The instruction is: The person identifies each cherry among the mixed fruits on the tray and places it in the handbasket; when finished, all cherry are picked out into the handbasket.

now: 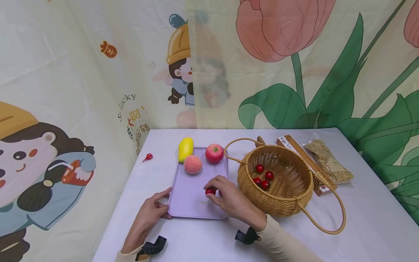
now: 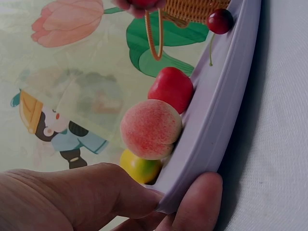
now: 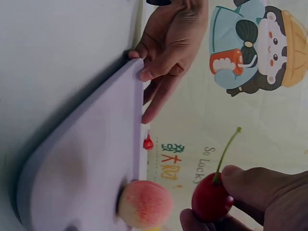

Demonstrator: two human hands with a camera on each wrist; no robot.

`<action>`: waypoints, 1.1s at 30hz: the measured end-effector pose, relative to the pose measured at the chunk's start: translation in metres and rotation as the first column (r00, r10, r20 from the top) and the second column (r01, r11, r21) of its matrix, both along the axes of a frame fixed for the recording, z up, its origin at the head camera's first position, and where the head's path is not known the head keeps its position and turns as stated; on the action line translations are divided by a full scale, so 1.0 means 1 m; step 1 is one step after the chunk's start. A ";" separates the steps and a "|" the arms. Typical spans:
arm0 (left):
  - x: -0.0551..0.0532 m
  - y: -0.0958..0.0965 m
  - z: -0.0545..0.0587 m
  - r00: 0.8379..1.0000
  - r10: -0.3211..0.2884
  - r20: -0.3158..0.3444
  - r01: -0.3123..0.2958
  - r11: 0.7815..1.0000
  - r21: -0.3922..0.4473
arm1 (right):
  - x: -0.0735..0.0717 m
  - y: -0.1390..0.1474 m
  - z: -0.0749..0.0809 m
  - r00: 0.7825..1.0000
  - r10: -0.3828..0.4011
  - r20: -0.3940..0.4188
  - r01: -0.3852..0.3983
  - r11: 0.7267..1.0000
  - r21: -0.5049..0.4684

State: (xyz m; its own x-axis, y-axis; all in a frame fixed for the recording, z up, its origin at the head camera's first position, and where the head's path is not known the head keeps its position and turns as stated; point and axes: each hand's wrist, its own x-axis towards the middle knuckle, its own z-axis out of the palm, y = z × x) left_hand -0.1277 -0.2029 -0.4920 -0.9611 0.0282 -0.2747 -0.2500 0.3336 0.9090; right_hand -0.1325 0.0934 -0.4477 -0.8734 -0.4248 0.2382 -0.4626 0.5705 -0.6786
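Observation:
A lilac tray lies on the white table. My left hand pinches its near left corner, the thumb and a finger either side of the rim in the left wrist view. Above the tray my right hand holds a red cherry between thumb and fingers; its green stem points up in the right wrist view. Another cherry with a stem rests on the tray, mostly hidden by my right hand in the head view. At the tray's far end are a yellow mango, a peach and an apple.
Right of the tray stands a wicker basket with several cherries inside and its handles folded outward. Behind it lie a long brown box and a clear bag of grains. A red lollipop lies left of the tray.

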 end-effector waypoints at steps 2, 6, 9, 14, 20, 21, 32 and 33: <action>0.000 0.000 0.000 1.000 0.000 0.003 0.000 1.000 -0.004 | 0.002 0.005 0.006 1.000 0.030 0.003 -0.030 0.999 0.024; -0.001 -0.001 -0.001 1.000 0.000 0.006 0.000 1.000 -0.003 | 0.007 0.015 0.019 0.994 0.103 -0.021 -0.101 0.992 0.078; -0.001 -0.001 -0.002 1.000 0.000 0.004 0.000 1.000 0.004 | 0.009 0.022 0.030 0.989 0.147 -0.023 -0.144 0.983 0.115; -0.001 -0.001 -0.002 1.000 0.003 0.005 -0.003 1.000 0.007 | 0.014 0.032 0.047 0.983 0.181 0.021 -0.182 0.965 0.187; -0.001 -0.001 -0.003 1.000 0.003 0.004 -0.003 1.000 0.011 | 0.019 0.044 0.061 0.973 0.231 -0.003 -0.222 0.936 0.274; -0.001 -0.001 -0.003 1.000 0.003 0.004 -0.003 1.000 0.014 | 0.020 0.046 0.063 0.972 0.235 -0.011 -0.223 0.932 0.288; 0.000 0.000 -0.002 1.000 0.003 0.006 -0.003 1.000 0.011 | 0.018 0.070 0.087 0.948 0.306 -0.084 -0.244 0.873 0.421; 0.000 0.000 -0.002 1.000 0.005 0.006 -0.006 1.000 0.011 | 0.017 0.072 0.089 0.946 0.310 -0.093 -0.244 0.872 0.425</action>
